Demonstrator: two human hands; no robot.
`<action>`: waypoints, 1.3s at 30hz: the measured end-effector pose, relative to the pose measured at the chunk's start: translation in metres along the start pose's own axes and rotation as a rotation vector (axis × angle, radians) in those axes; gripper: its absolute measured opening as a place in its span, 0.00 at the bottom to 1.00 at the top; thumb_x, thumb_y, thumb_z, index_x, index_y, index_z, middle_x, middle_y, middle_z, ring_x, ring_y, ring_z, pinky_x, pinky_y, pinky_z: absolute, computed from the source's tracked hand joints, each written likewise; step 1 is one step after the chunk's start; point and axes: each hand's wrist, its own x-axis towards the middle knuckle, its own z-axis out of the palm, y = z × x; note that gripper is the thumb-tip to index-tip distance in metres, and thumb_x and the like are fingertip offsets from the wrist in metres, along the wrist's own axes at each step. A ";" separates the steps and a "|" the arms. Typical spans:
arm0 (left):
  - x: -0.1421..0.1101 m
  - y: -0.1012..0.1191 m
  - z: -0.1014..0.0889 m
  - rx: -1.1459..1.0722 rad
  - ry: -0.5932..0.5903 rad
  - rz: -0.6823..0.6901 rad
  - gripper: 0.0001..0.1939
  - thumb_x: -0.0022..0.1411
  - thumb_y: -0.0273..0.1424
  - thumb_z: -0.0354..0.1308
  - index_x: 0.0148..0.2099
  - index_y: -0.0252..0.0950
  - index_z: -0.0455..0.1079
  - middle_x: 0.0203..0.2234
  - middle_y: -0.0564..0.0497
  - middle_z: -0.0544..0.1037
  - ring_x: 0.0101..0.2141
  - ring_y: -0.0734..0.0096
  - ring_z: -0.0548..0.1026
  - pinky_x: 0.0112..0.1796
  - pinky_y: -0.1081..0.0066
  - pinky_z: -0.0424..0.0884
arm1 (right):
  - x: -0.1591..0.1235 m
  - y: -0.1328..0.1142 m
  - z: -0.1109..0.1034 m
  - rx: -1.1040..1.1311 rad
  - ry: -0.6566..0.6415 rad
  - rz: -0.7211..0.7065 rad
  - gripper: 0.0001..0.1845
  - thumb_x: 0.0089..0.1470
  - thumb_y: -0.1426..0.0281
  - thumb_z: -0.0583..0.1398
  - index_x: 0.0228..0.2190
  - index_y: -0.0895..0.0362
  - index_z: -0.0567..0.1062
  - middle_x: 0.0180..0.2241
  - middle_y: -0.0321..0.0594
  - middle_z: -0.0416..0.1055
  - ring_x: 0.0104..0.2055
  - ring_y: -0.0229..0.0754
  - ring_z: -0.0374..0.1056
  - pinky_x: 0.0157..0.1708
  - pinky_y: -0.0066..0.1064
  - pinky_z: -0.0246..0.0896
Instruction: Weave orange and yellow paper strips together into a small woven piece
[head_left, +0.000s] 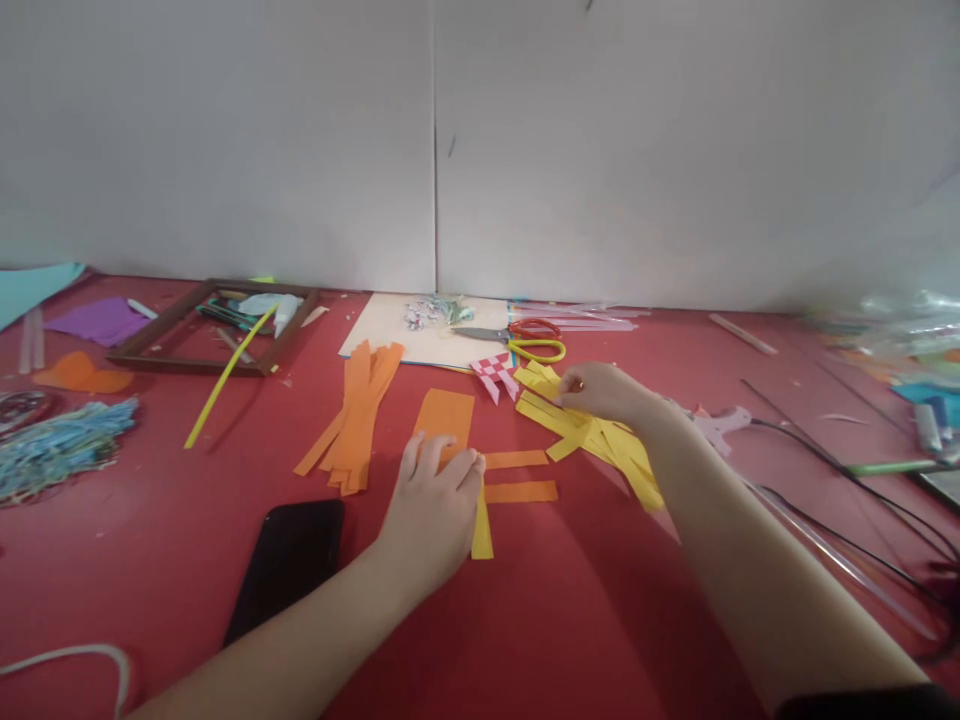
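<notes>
My left hand (pixel 439 490) rests on the table, its fingers bent over the lower end of an orange paper piece (pixel 446 412). Thumb and forefinger press where a yellow strip (pixel 482 535) and two orange strips (pixel 521 492) meet, hiding the join. The yellow strip points towards me; the orange ones stretch to the right. Over a loose pile of yellow paper strips (pixel 611 450), my right hand (pixel 604 392) has its fingers pinched at the upper strips. A fan of orange paper strips (pixel 360 420) lies left of the orange piece.
Scissors (pixel 536 340) with red and yellow handles and a pink checked woven paper piece (pixel 495 372) lie beyond my hands. A black phone (pixel 289 560) is near my left forearm. Right of my right arm are a glue gun (pixel 724 425) and cables. A wooden frame (pixel 187 365) stands left.
</notes>
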 end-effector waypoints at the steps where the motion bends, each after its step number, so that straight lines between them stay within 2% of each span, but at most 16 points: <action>1: 0.000 0.000 0.000 -0.003 0.006 -0.003 0.17 0.62 0.23 0.54 0.51 0.34 0.74 0.43 0.45 0.79 0.49 0.51 0.69 0.56 0.48 0.56 | 0.000 0.000 0.000 0.009 0.001 -0.001 0.06 0.46 0.66 0.62 0.23 0.55 0.74 0.28 0.38 0.77 0.32 0.43 0.72 0.29 0.30 0.59; 4: 0.000 -0.001 0.001 -0.013 0.016 -0.007 0.16 0.62 0.23 0.54 0.51 0.34 0.74 0.43 0.45 0.80 0.49 0.51 0.69 0.56 0.47 0.55 | 0.002 0.002 0.000 0.026 0.024 -0.027 0.05 0.44 0.68 0.61 0.21 0.55 0.72 0.25 0.36 0.74 0.30 0.42 0.70 0.27 0.29 0.57; 6: 0.000 -0.002 0.001 -0.015 0.013 -0.005 0.16 0.62 0.23 0.54 0.51 0.34 0.74 0.43 0.46 0.80 0.49 0.51 0.69 0.57 0.47 0.55 | 0.003 0.004 0.001 0.084 0.064 -0.041 0.03 0.44 0.68 0.61 0.24 0.55 0.73 0.26 0.36 0.74 0.30 0.41 0.70 0.27 0.28 0.58; 9: 0.000 -0.002 0.001 -0.016 -0.005 -0.009 0.16 0.62 0.23 0.54 0.52 0.34 0.74 0.44 0.46 0.79 0.50 0.51 0.69 0.57 0.47 0.54 | 0.004 0.007 0.001 0.153 0.093 -0.014 0.13 0.44 0.66 0.63 0.35 0.54 0.75 0.29 0.37 0.75 0.31 0.43 0.72 0.27 0.29 0.61; 11: 0.000 -0.002 0.001 -0.023 -0.004 -0.012 0.16 0.63 0.24 0.54 0.51 0.35 0.74 0.44 0.45 0.79 0.50 0.51 0.69 0.57 0.46 0.54 | 0.005 0.008 0.002 0.141 0.094 0.009 0.17 0.43 0.64 0.64 0.38 0.54 0.75 0.31 0.38 0.76 0.34 0.45 0.73 0.29 0.30 0.62; 14: -0.001 -0.002 0.001 -0.026 0.005 -0.016 0.16 0.63 0.23 0.53 0.51 0.34 0.74 0.43 0.45 0.80 0.50 0.51 0.69 0.57 0.46 0.54 | 0.006 0.007 0.004 0.109 0.065 -0.015 0.12 0.43 0.63 0.64 0.31 0.54 0.76 0.32 0.38 0.77 0.35 0.45 0.73 0.31 0.31 0.63; 17: -0.001 -0.001 0.002 -0.021 0.002 -0.015 0.16 0.63 0.23 0.53 0.51 0.34 0.74 0.43 0.45 0.79 0.50 0.51 0.68 0.57 0.46 0.55 | 0.007 0.006 0.006 0.095 0.021 -0.064 0.07 0.44 0.63 0.63 0.24 0.54 0.74 0.27 0.36 0.76 0.31 0.43 0.72 0.29 0.30 0.60; 22: 0.000 -0.001 0.001 -0.033 -0.020 -0.018 0.15 0.64 0.25 0.53 0.51 0.33 0.73 0.44 0.45 0.79 0.51 0.51 0.68 0.57 0.45 0.55 | 0.006 0.007 0.005 0.113 0.030 -0.080 0.08 0.47 0.64 0.61 0.23 0.55 0.72 0.24 0.35 0.73 0.30 0.41 0.70 0.28 0.29 0.57; 25: 0.001 -0.002 0.000 -0.069 -0.042 -0.043 0.14 0.66 0.26 0.51 0.51 0.34 0.72 0.45 0.46 0.78 0.51 0.52 0.67 0.57 0.46 0.55 | 0.006 0.009 0.003 0.175 0.053 -0.071 0.06 0.49 0.66 0.60 0.30 0.56 0.75 0.28 0.36 0.76 0.33 0.41 0.72 0.31 0.29 0.61; 27: 0.001 -0.002 0.000 -0.084 -0.057 -0.050 0.14 0.66 0.26 0.50 0.51 0.34 0.72 0.45 0.46 0.78 0.51 0.52 0.67 0.57 0.46 0.55 | 0.005 0.009 0.000 0.215 0.078 -0.065 0.13 0.50 0.68 0.60 0.39 0.56 0.76 0.30 0.37 0.77 0.34 0.42 0.73 0.34 0.30 0.63; 29: 0.001 -0.002 0.000 -0.084 -0.068 -0.045 0.14 0.66 0.25 0.50 0.51 0.34 0.72 0.45 0.45 0.77 0.51 0.52 0.67 0.57 0.46 0.55 | 0.005 0.008 -0.003 0.213 0.091 -0.071 0.15 0.51 0.69 0.60 0.42 0.55 0.76 0.30 0.37 0.78 0.35 0.43 0.74 0.35 0.32 0.64; 34: 0.001 -0.002 0.000 -0.075 -0.067 -0.033 0.14 0.65 0.24 0.50 0.50 0.34 0.71 0.44 0.45 0.77 0.51 0.52 0.66 0.57 0.46 0.56 | 0.001 0.004 -0.012 0.133 0.120 -0.089 0.04 0.48 0.71 0.62 0.28 0.54 0.78 0.31 0.37 0.79 0.36 0.44 0.74 0.37 0.32 0.65; 37: 0.000 -0.002 0.002 -0.074 -0.057 -0.031 0.14 0.65 0.24 0.49 0.50 0.33 0.71 0.44 0.44 0.76 0.51 0.51 0.66 0.56 0.46 0.56 | -0.004 0.004 -0.018 0.188 0.161 -0.079 0.03 0.47 0.68 0.63 0.27 0.53 0.78 0.31 0.38 0.78 0.35 0.44 0.73 0.34 0.33 0.66; 39: 0.000 -0.003 0.004 -0.078 -0.052 -0.027 0.13 0.66 0.24 0.49 0.49 0.33 0.71 0.44 0.44 0.76 0.51 0.51 0.67 0.56 0.46 0.57 | -0.006 0.005 -0.023 0.306 0.198 -0.092 0.04 0.48 0.66 0.63 0.27 0.53 0.78 0.31 0.39 0.77 0.33 0.43 0.72 0.32 0.33 0.66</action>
